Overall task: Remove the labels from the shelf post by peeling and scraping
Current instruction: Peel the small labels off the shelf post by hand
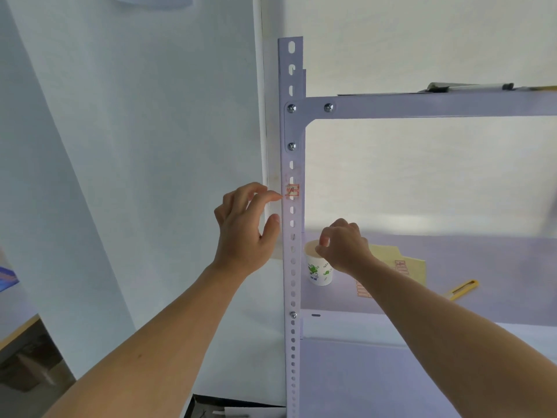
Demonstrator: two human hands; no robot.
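The pale perforated shelf post (291, 276) stands upright in the middle of the view. A small label with red print (293, 190) sticks to its front face, with faint reddish residue above it. My left hand (245, 230) is raised left of the post, fingers bent, with the index fingertip touching the label's left edge and the thumb close to the post below it. My right hand (343, 248) hovers over a paper cup (319, 274) on the shelf, its fingertips pinched together. I cannot see whether a scrap is between them.
A yellowish backing sheet with red printed labels (413, 267) lies on the shelf board behind my right wrist, and a yellow utility knife (462, 289) lies to its right. A bolted cross beam (422, 107) runs right from the post. White walls stand behind.
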